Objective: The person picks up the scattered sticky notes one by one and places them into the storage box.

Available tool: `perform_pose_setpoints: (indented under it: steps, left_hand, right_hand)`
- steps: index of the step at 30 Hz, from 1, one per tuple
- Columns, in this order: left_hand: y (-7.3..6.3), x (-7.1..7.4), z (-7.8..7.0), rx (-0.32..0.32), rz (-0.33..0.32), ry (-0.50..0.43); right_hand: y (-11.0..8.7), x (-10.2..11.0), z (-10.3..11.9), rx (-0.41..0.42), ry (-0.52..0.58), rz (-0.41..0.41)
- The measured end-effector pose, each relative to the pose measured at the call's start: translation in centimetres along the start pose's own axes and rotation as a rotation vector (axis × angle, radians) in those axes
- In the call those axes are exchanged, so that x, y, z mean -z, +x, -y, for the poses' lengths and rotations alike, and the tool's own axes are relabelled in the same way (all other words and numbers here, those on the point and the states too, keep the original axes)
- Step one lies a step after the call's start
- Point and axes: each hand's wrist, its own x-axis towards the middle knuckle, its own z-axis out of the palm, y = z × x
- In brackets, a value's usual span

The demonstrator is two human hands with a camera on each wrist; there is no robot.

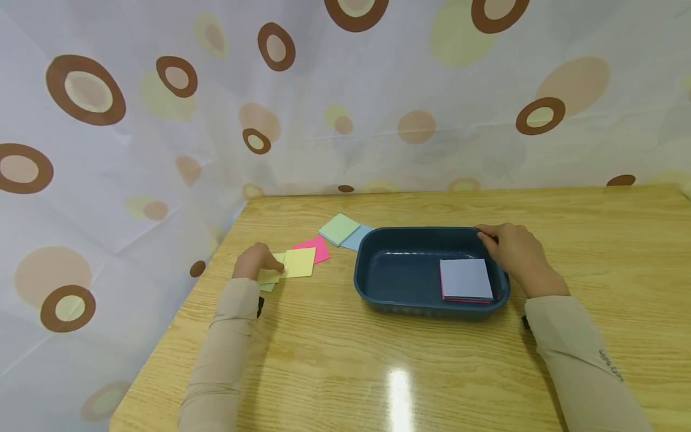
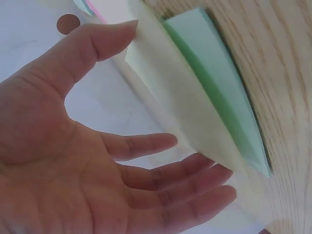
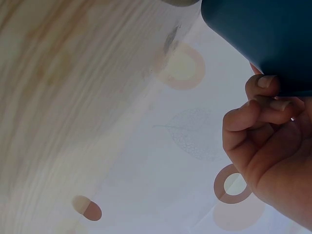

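Observation:
My left hand [image 1: 255, 262] is at the left group of sticky notes, its thumb and fingers spread apart. In the left wrist view, the thumb tip overlaps a yellow sticky note [image 2: 170, 87], and the fingertips come near its lower edge; firm contact cannot be made out. A green sticky note pad [image 2: 214, 83] lies beside it. Another yellow sticky note [image 1: 299, 263] partly covers a pink one [image 1: 322, 249]. My right hand [image 1: 515, 253] grips the right rim of a dark blue plastic box [image 1: 399, 288]. Inside, a stack of square notes [image 1: 465, 279] has a pale lilac top and a pink edge below.
A light green pad [image 1: 339, 228] overlaps blue sticky notes [image 1: 356, 238] just left of the box. All rests on a wood-grain table [image 1: 324, 360]. A patterned curtain [image 1: 378, 90] hangs along its back and left edges.

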Motion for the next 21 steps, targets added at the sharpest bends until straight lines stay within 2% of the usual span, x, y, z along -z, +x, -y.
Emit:
perform_pose_setpoints:
  steps: [6,10,17,21]
  left_hand:
    - [-0.6,0.2,0.1,-0.036,-0.07,-0.069]
    - [-1.3,0.7,-0.6,-0.092,-0.11,-0.048]
    - [-3.0,1.9,-4.0,-0.24,-0.236,0.068]
    - [-4.8,2.5,-6.7,-0.341,-0.285,0.027]
  right_hand:
    - [0.0,0.0,0.0,0.001,0.003,-0.004]
    - [0.0,0.0,0.0,-0.001,0.005,0.004]
    - [0.0,0.0,0.0,0.002,0.011,0.017]
    - [0.0,0.0,-0.1,0.004,0.01,0.01]
